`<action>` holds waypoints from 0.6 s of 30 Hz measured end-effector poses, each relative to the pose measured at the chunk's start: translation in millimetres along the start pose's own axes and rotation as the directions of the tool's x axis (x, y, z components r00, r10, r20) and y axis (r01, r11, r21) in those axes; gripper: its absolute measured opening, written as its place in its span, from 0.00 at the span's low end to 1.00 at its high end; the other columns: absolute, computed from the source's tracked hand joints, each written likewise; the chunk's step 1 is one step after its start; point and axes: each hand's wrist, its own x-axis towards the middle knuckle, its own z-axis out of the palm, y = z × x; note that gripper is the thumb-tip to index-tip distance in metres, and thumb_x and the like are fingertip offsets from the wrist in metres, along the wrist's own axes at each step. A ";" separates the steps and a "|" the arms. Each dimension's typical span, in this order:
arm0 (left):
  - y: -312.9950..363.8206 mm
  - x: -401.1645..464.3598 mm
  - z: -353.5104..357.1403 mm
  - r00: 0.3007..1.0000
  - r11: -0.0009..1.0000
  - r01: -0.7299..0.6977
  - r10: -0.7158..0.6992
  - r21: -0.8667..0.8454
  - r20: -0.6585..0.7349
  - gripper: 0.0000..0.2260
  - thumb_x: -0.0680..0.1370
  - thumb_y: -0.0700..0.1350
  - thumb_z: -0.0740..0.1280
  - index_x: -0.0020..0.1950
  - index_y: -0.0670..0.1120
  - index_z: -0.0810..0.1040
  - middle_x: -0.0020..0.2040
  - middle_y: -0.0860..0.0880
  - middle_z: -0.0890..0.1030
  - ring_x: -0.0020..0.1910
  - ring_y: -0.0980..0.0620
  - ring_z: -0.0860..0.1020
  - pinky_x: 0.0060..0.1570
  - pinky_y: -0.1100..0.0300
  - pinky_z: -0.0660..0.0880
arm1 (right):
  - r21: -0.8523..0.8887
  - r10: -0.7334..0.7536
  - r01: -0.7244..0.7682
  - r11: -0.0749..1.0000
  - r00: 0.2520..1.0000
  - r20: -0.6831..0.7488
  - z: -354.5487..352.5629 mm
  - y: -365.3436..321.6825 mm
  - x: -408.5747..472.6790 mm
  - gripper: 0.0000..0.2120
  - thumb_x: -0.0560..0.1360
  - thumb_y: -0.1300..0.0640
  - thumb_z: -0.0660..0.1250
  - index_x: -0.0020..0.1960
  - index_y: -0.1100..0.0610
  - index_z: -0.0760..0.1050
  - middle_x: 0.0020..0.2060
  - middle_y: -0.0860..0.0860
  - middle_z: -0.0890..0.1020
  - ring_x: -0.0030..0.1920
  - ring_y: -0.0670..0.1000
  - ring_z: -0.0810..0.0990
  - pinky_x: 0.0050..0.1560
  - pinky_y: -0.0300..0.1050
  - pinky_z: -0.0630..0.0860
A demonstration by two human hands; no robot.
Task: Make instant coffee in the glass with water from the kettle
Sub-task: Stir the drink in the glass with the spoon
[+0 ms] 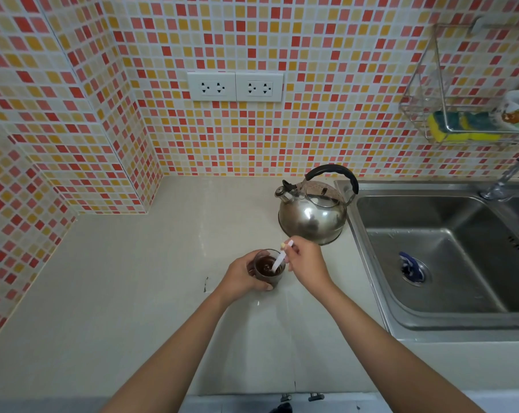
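Mosaic-tiled kitchen, pale countertop (133, 293) beside steel sink (431, 263). Glass (267, 268) of dark coffee stands mid-counter, toward sink edge. Left hand (241, 278) wraps curled fingers round glass. Right hand (307, 263) pinches white stirrer (279, 259), tilted, lower end in coffee. Steel kettle (314, 213) sits just behind, against sink rim, near back wall. Sponges (460, 128) in wall rack (431, 84) above sink.

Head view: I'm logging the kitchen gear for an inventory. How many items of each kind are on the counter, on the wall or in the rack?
Kettle: 1
Glass: 1
Stirrer: 1
Sponge: 1
Wall socket plates: 2
Total: 6
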 end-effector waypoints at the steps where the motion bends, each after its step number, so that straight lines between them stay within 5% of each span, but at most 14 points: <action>1: -0.5 0.4 0.0 1.000 1.000 0.004 -0.004 -0.001 -0.002 0.35 0.59 0.25 0.77 0.65 0.41 0.77 0.60 0.41 0.82 0.61 0.44 0.79 0.64 0.51 0.76 | 0.075 0.053 -0.051 0.996 0.998 -0.023 1.5 1.2 0.5 0.08 0.78 0.62 0.61 0.42 0.59 0.76 0.33 0.54 0.79 0.32 0.51 0.77 0.37 0.44 0.74; 4: -0.4 0.9 0.5 1.000 1.000 0.012 -0.012 0.001 -0.004 0.36 0.59 0.25 0.76 0.66 0.40 0.76 0.60 0.41 0.82 0.60 0.45 0.79 0.63 0.53 0.75 | 0.243 0.166 -0.137 0.960 0.981 -0.101 -1.7 1.9 3.7 0.09 0.78 0.63 0.61 0.40 0.59 0.77 0.29 0.54 0.77 0.22 0.43 0.73 0.24 0.32 0.68; 9: 0.0 0.5 0.0 1.000 1.000 0.005 -0.005 0.001 0.007 0.35 0.60 0.26 0.77 0.65 0.41 0.77 0.60 0.41 0.82 0.58 0.48 0.79 0.64 0.51 0.75 | 0.241 0.068 -0.022 0.970 0.980 -0.188 -15.7 -3.9 4.8 0.10 0.78 0.60 0.62 0.39 0.56 0.76 0.27 0.50 0.77 0.21 0.42 0.72 0.28 0.34 0.71; 18: 3.4 -1.2 -0.2 0.999 0.999 -0.021 0.020 0.045 0.026 0.33 0.60 0.28 0.77 0.62 0.45 0.80 0.53 0.48 0.85 0.49 0.57 0.82 0.49 0.69 0.77 | -0.051 -0.244 0.254 0.966 0.957 0.157 0.0 -10.5 -8.7 0.07 0.78 0.58 0.63 0.45 0.58 0.79 0.34 0.53 0.78 0.36 0.54 0.77 0.40 0.48 0.73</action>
